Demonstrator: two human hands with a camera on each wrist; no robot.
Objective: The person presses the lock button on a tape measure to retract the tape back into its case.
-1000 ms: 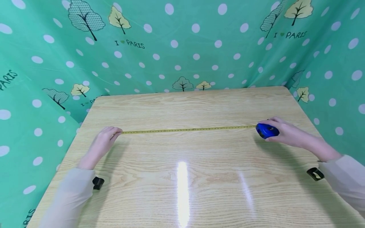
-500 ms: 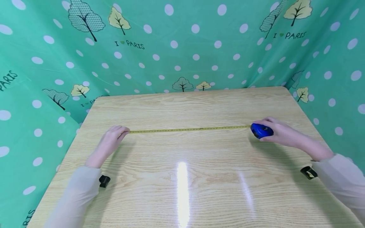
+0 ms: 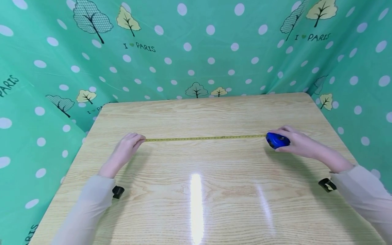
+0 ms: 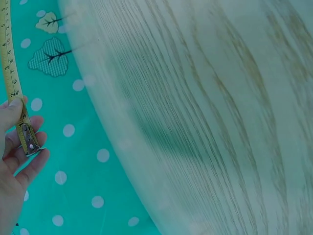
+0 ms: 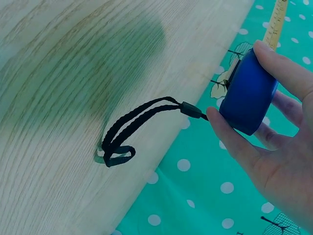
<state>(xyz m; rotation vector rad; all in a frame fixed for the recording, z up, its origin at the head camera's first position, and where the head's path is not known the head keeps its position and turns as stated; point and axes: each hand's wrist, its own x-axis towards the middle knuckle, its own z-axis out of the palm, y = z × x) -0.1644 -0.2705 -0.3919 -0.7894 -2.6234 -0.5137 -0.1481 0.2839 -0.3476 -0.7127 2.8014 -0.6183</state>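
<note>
Curtain (image 3: 196, 20) is at 12 behind the tabletop (image 3: 229, 170), and it runs down past the 9 and 3 sides too. From mid-table, the left hand (image 3: 127, 148) is a bit past 9 with the end of the tape blade (image 3: 199, 138), which stretches straight across to the case (image 3: 276, 140) in the right hand (image 3: 295, 141), between 2 and 3. Right wrist cam: strap (image 5: 133, 126) trails off the case toward 8.

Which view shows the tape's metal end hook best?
The left wrist view: the metal end hook is large and uncovered. In the head view the left hand hides it; the right wrist view lacks it.
</note>
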